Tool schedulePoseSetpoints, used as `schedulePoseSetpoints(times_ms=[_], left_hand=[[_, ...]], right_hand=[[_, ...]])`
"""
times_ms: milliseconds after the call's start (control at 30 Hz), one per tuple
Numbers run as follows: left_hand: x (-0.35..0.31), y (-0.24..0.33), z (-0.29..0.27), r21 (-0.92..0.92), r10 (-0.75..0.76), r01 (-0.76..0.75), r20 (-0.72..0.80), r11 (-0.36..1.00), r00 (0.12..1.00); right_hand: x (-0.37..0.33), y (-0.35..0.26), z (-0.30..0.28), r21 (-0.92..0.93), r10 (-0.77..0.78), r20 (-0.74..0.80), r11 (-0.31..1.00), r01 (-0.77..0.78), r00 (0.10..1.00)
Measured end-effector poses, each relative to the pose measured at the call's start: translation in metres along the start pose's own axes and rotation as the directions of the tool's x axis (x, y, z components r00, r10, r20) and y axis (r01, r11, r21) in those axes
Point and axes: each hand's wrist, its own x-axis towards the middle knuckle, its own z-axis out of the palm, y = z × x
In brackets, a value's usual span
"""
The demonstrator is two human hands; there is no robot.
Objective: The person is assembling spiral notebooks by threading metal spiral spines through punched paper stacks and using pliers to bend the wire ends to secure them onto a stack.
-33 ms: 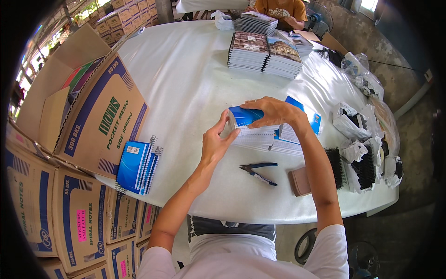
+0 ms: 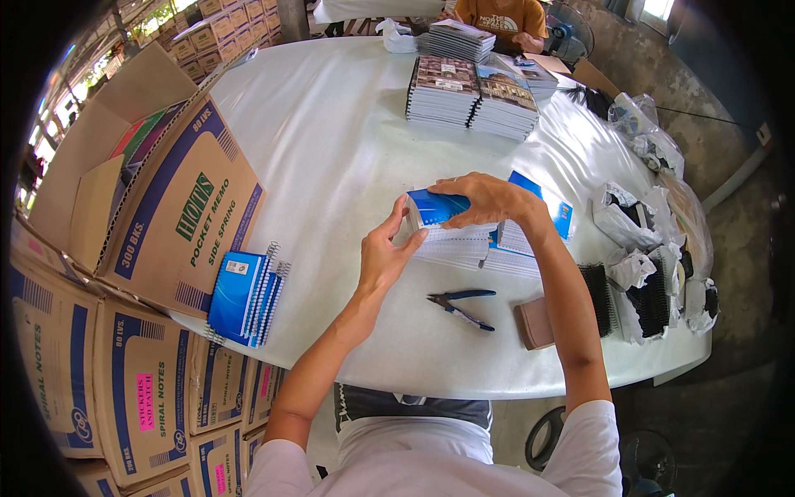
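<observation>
On glossy white table [image 2: 331,166]: left hand [image 2: 383,257], right hand [image 2: 489,199] pinching blue-covered paper notepad stack [image 2: 443,217].

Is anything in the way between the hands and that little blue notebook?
No. Both hands are already on the blue notebook: the right hand covers its top, and the left hand touches its near end. Nothing sits between them. The pliers lie apart, nearer the table edge.

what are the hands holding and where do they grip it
Both hold a blue-covered notepad: the right hand grips it from above across the cover, the left hand at its left end.
</observation>
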Motion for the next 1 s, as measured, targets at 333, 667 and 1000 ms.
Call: schedulePoseSetpoints(times_ms=[333, 667, 1000], left_hand=[[-0.001, -0.007, 0.004, -0.099, -0.041, 0.040, -0.015, 0.994, 0.999], [0.000, -0.003, 0.005, -0.155, -0.078, 0.078, 0.001, 0.985, 0.997], [0.009, 0.040, 0.011, -0.205, -0.189, 0.165, -0.103, 0.965, 0.976]], right_hand=[[-0.002, -0.005, -0.001, 0.002, -0.069, -0.017, 0.998, 0.069, 0.997], [0.001, 0.001, 0.001, 0.011, -0.072, -0.002, 0.997, 0.072, 0.997], [0.000, 0.001, 0.008, -0.057, -0.026, -0.031, 0.998, 0.024, 0.999]])
